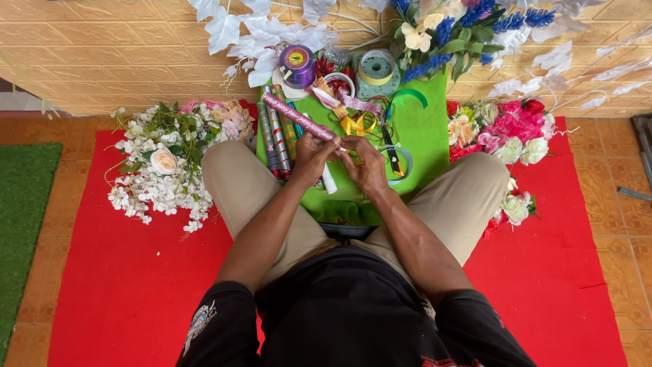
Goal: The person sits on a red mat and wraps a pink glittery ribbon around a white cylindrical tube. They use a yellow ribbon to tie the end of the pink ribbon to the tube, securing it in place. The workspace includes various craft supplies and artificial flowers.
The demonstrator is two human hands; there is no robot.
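Two hands meet above the green cloth [424, 136]: the left hand [314, 155] grasps a pink glittery paper roll [299, 117], while the right hand [367, 166] pinches its near end.

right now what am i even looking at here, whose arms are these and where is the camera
The camera sits on a person's head and looks down, so the two arms coming in from the bottom are that person's own. There is no machine here. The person sits with knees apart on a red mat, with a green cloth spread between the legs.

Both hands meet over the cloth. The left hand has its grip around the lower end of a pink glitter roll, which slants up and away to the left. The right hand pinches at that same end; exactly what its fingertips do is too small to tell.

On the cloth lie more rolls, ribbon spools and a yellow ribbon. White flowers lie to the left, pink and white flowers to the right.
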